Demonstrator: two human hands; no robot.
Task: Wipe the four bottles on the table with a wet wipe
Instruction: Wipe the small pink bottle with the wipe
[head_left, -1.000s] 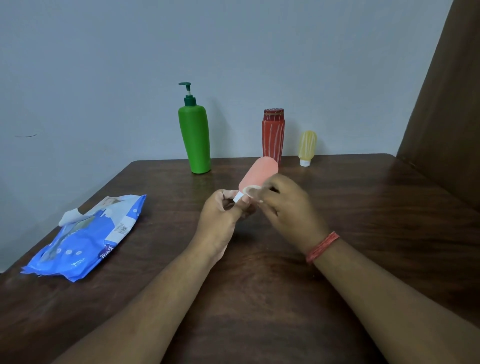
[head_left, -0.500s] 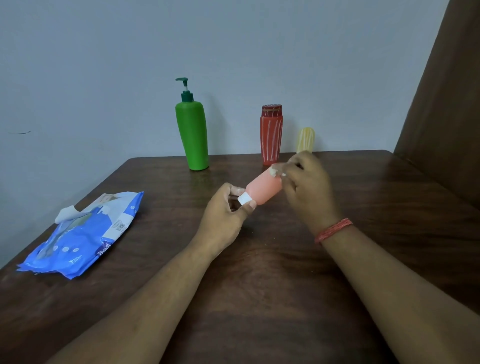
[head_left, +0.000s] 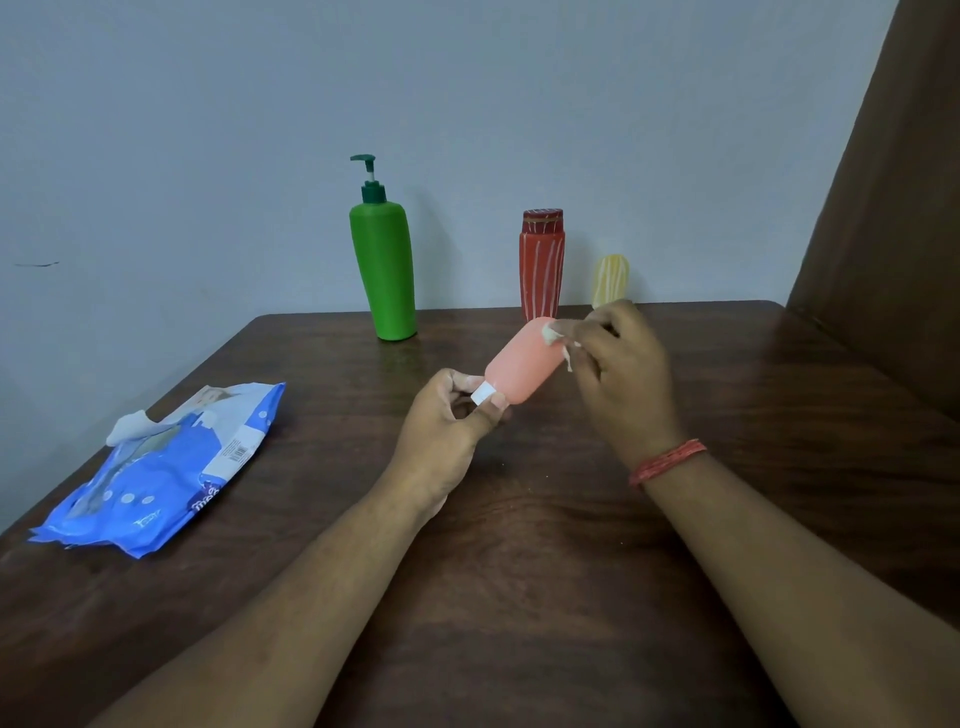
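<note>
Wiping the pink bottle above the bench

The dark wooden bench (head_left: 519, 597) carries a blue wipe pack (head_left: 156, 478) at nine o'clock, with a green pump bottle (head_left: 384, 275), a red striped bottle (head_left: 541, 265) and a small yellow bottle (head_left: 610, 278) upright along its twelve o'clock edge. The pink bottle (head_left: 519, 366) is held in the air at centre, its long axis tilted, white cap toward seven o'clock and rounded base toward one o'clock. The left hand (head_left: 447, 426) pinches the cap; the right hand (head_left: 618, 369) curls its fingers (head_left: 576, 332) round a white wet wipe (head_left: 555, 338) pressed to the base. The bottle looks light, smooth plastic, likely slippery once damp, so the cap seems the surest hold.
</note>
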